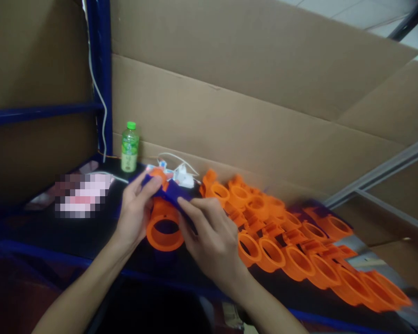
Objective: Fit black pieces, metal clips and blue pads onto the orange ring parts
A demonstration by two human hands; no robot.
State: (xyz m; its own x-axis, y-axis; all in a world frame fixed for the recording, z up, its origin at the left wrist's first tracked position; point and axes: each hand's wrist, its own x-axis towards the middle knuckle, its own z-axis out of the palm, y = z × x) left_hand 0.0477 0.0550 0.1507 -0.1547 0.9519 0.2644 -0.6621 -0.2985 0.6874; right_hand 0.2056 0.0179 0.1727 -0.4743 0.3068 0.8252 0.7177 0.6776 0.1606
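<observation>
An orange plastic part with a round ring opening [155, 243] is held up in front of me, the ring facing me. A dark blue piece [176, 194] lies across its top; I cannot tell whether the two are joined. My left hand [135, 208] is closed round the orange part's left side, thumb near the top. On the right, my right hand [212, 232] grips the blue piece, fingers on top and thumb beneath. The right fingertips are slightly blurred.
Rows of similar orange parts [299, 264] cover the black tabletop [107, 232] to the right. A green-capped bottle [129, 148] and white cables with a plug [184, 177] stand behind. Cardboard [230, 120] walls the back; a blue post [102, 69] rises at left.
</observation>
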